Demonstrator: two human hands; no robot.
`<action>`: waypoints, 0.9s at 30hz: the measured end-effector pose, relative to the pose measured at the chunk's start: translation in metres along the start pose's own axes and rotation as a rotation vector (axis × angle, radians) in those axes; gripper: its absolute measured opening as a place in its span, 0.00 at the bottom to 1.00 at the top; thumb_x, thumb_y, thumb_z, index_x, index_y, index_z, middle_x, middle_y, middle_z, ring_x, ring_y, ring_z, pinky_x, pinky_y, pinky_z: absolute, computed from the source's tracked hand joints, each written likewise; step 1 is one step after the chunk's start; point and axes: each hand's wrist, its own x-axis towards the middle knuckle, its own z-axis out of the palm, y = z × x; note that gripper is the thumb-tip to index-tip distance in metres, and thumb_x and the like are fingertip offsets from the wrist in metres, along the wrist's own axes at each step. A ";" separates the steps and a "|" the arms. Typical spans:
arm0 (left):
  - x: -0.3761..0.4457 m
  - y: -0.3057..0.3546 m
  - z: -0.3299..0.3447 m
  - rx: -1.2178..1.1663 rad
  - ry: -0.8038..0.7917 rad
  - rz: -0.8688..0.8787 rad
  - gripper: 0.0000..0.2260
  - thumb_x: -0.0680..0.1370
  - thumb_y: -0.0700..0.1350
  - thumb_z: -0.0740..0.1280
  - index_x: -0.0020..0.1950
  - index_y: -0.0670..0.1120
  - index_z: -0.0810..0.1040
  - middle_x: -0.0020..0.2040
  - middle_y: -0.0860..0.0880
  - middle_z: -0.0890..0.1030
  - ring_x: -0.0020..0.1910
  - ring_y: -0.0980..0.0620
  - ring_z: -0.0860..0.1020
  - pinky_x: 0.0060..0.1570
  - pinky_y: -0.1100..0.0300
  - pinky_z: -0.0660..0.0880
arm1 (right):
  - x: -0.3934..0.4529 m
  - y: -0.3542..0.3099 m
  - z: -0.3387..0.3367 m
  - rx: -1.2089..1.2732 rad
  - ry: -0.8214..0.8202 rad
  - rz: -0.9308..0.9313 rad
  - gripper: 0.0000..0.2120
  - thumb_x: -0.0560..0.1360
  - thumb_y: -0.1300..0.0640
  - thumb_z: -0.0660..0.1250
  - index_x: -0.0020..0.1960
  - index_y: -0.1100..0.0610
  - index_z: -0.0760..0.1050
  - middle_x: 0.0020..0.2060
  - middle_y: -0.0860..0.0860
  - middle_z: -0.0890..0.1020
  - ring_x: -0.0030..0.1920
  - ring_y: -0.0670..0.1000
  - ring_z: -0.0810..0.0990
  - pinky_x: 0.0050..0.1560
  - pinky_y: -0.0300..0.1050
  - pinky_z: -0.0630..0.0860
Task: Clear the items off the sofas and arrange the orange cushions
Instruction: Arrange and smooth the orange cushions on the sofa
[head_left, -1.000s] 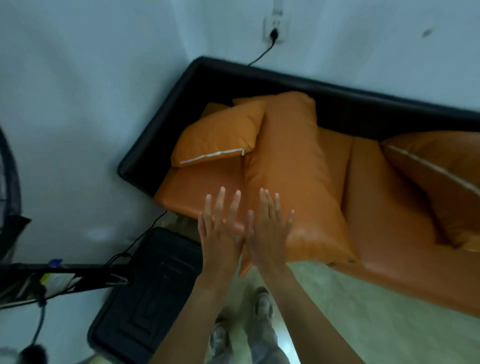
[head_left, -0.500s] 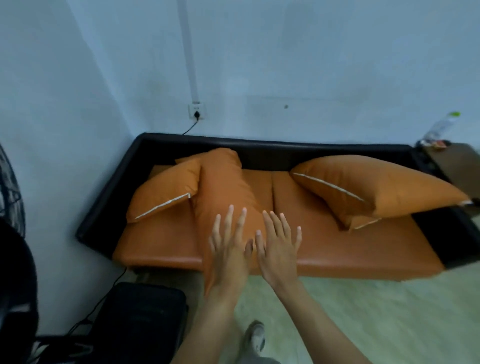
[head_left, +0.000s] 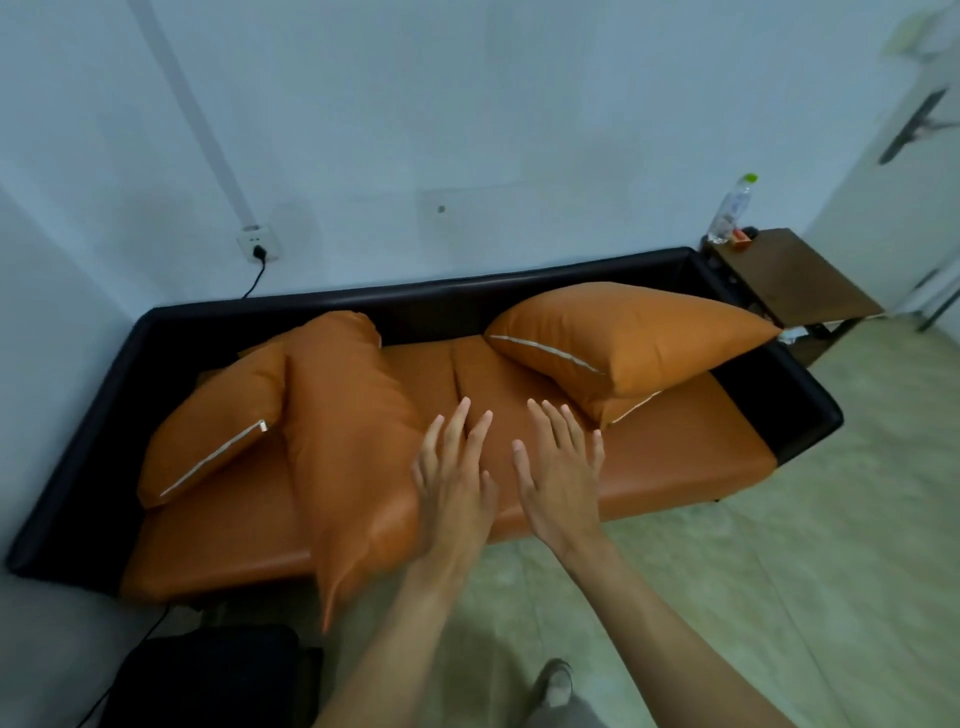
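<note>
Head view: your left hand (head_left: 453, 488) and right hand (head_left: 560, 475) are stretched out flat at 12 o'clock, fingers spread, holding nothing; the left one lies against the long cushion (head_left: 345, 441), whose lower corner hangs over the front edge of the sofa (head_left: 675, 457). At 7 o'clock a black case (head_left: 208, 675) sits on the floor (head_left: 779, 571). Further off, a small cushion (head_left: 213, 426) leans at 10 o'clock, touching the long one, and a big cushion (head_left: 628, 338) rests at 1 o'clock on the orange seat. Beyond, at 2 o'clock, a brown side table (head_left: 795, 280) carries a bottle (head_left: 730, 210). On the wall (head_left: 467, 104) at 11 o'clock, a socket (head_left: 258, 244) has a cord plugged in.
</note>
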 end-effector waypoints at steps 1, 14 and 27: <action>0.008 0.011 0.008 0.001 0.004 0.007 0.36 0.76 0.38 0.73 0.80 0.56 0.63 0.83 0.53 0.57 0.82 0.47 0.56 0.76 0.42 0.65 | 0.008 0.012 -0.007 0.017 0.000 0.007 0.27 0.83 0.43 0.50 0.79 0.50 0.64 0.77 0.48 0.69 0.81 0.51 0.59 0.78 0.65 0.54; 0.123 0.125 0.105 -0.011 -0.055 -0.021 0.34 0.76 0.38 0.72 0.78 0.59 0.66 0.83 0.57 0.57 0.80 0.50 0.57 0.74 0.44 0.65 | 0.118 0.143 -0.034 -0.012 -0.074 0.067 0.35 0.77 0.47 0.71 0.80 0.50 0.61 0.79 0.48 0.65 0.82 0.51 0.56 0.78 0.64 0.54; 0.284 0.229 0.249 -0.141 -0.332 0.131 0.37 0.80 0.39 0.68 0.83 0.59 0.55 0.85 0.56 0.45 0.83 0.50 0.44 0.80 0.49 0.51 | 0.270 0.282 -0.029 -0.181 -0.130 0.354 0.44 0.75 0.53 0.74 0.83 0.48 0.52 0.82 0.49 0.58 0.83 0.53 0.50 0.79 0.66 0.51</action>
